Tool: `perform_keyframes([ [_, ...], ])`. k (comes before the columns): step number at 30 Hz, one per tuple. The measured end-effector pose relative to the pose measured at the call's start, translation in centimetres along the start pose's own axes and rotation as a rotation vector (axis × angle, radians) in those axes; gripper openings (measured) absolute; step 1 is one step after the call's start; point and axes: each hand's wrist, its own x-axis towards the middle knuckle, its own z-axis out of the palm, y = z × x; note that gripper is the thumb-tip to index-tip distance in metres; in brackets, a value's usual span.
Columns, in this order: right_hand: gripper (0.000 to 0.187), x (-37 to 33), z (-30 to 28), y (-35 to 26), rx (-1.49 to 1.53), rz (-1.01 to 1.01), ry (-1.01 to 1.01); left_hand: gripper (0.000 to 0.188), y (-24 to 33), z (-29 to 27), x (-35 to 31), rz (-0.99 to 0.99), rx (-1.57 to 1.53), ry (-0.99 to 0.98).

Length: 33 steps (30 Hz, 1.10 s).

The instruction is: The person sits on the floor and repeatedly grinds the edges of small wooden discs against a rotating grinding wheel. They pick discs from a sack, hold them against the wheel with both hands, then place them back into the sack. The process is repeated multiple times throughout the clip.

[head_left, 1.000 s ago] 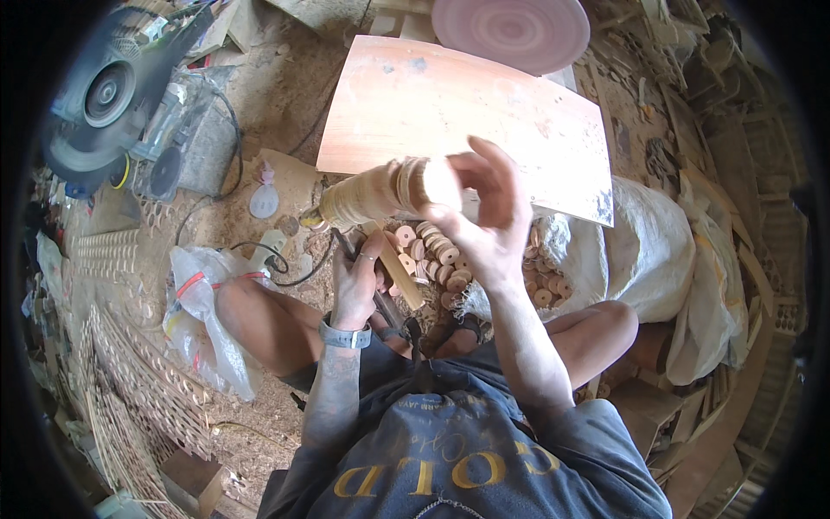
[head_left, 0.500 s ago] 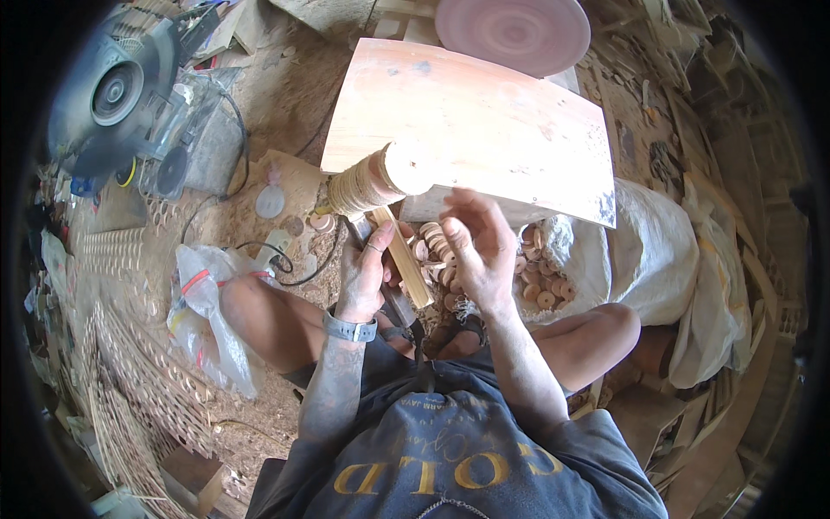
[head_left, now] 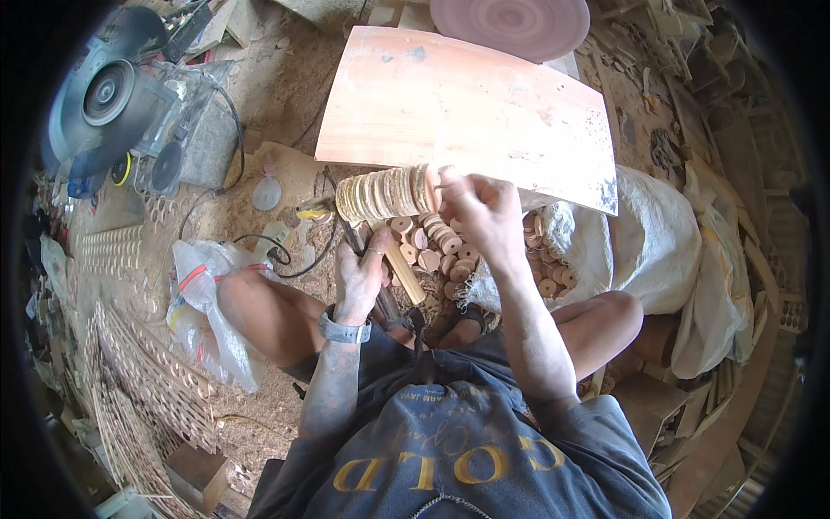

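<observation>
Nearest you, your shirt [head_left: 415,415] carries large yellow lettering and smaller print, all upside down in this view. By your left knee lies a clear bag [head_left: 216,303] with red bands; its contents you cannot tell. Your left hand [head_left: 356,281], a watch [head_left: 343,329] on its wrist, is wrapped around a wooden strip [head_left: 406,278] below the stack [head_left: 385,192]. The stack, a row of pale discs side by side, lies roughly level just off the board's near edge, toward its near left corner. Your right hand [head_left: 484,212] is narrow, fingers bunched at the stack's right end; you cannot tell whether they grip it. Beneath, loose discs [head_left: 441,242] heap on the ground between your hands and at the frayed mouth of a white sack [head_left: 648,251]. How many are inside is hidden. The board [head_left: 471,112] spreads wide beyond, its near right corner reaching the sack. A round wheel [head_left: 510,22] stands past its far edge; a machine [head_left: 108,93] sits well left.
</observation>
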Motion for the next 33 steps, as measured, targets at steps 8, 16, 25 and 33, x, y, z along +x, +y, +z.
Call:
perform_keyframes([
  [8,0.027,-0.7,-2.8,7.7,-0.111,-0.169,-0.053,0.029,1.2,-2.0,0.4,-0.001,-0.173,-0.149],
  [16,0.052,-1.4,5.2,25.6,-0.880,-0.238,-0.378,0.034,-1.4,-1.8,-0.1,-0.221,-0.295,-0.059],
  [25,0.073,2.2,3.0,25.9,-0.661,0.075,-0.528,0.034,-1.3,-3.8,-0.4,-0.126,-0.149,-0.035],
  [33,0.062,0.2,1.3,24.6,-0.010,0.028,-0.319,0.028,-1.8,-5.9,-0.8,-0.138,-0.143,-0.004],
])
